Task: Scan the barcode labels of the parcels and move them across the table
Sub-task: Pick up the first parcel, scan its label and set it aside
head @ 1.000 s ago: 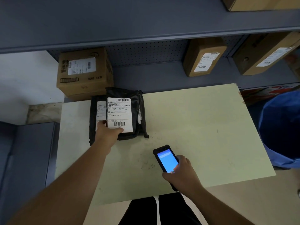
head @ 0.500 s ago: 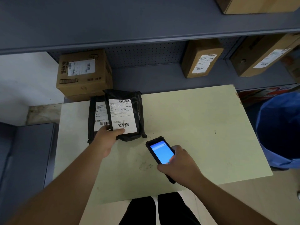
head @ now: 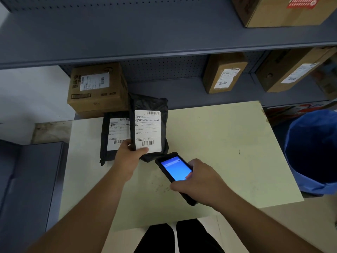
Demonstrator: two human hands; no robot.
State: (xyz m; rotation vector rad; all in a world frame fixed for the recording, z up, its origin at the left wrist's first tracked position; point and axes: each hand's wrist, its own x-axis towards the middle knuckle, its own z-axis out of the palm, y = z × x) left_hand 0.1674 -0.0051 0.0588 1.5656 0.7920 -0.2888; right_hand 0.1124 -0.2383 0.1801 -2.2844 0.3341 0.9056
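Left hand (head: 128,159) tilts parcel (head: 148,125); right hand (head: 198,181) aims scanner (head: 175,170)

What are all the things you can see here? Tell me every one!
Black parcels: 2, black bags with white labels; one lifted in the left hand, one lying on the table's far left.
Scanner: 1, black with blue screen, in the right hand.
Table: 1, pale yellow-green, in front of the person.
Cardboard boxes: 4, brown; one behind the table's left corner, two on the lower shelf, one on the upper shelf.
Shelving: 1, grey, behind the table.
Blue bag: 1, right of the table.
Left hand: holding the lifted parcel.
Right hand: holding the scanner.
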